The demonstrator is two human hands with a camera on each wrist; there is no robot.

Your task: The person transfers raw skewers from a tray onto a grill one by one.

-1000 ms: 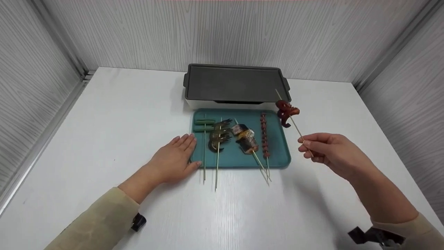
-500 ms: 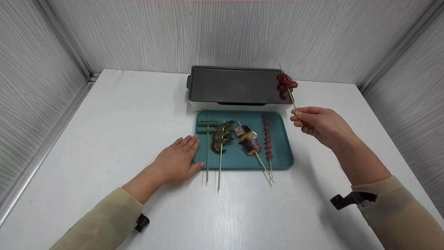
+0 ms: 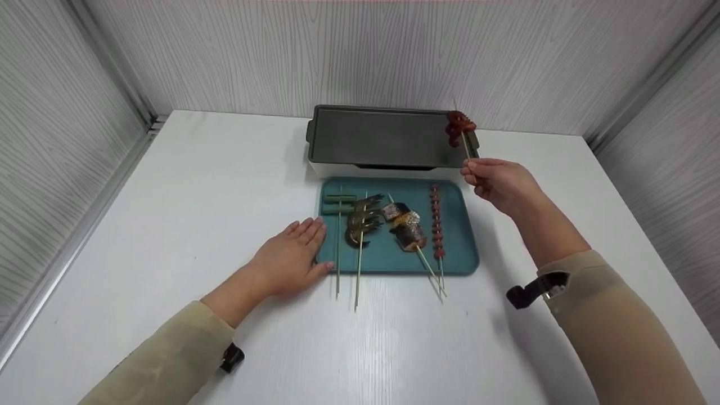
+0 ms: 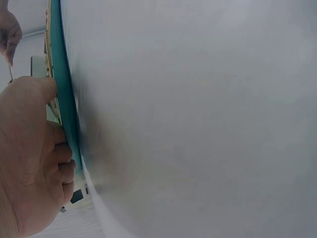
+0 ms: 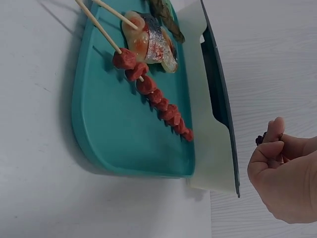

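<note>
My right hand (image 3: 500, 183) pinches the lower end of a wooden skewer with a red-brown octopus (image 3: 460, 128) on it. The skewer tilts upward, and the octopus overlaps the right end of a dark griddle (image 3: 388, 135) in the head view. In the right wrist view, that hand (image 5: 282, 168) mostly hides the octopus. Flat beside the teal tray (image 3: 388, 263), my left hand (image 3: 287, 259) has its fingers extended along the left rim and its thumb at the front left corner. The left wrist view shows this hand (image 4: 29, 148) against the tray's side (image 4: 63, 89).
On the tray lie a green vegetable skewer (image 3: 340, 198), a shrimp skewer (image 3: 360, 222), a fish chunk skewer (image 3: 409, 232) and a skewer of small red pieces (image 3: 437, 225). Their sticks overhang the front rim. The griddle stands right behind the tray, before a pale panelled wall (image 3: 388, 50).
My right hand has carried the octopus skewer up and away from me, from beside the tray's right edge to the griddle's right end. The left hand has stayed at the tray.
</note>
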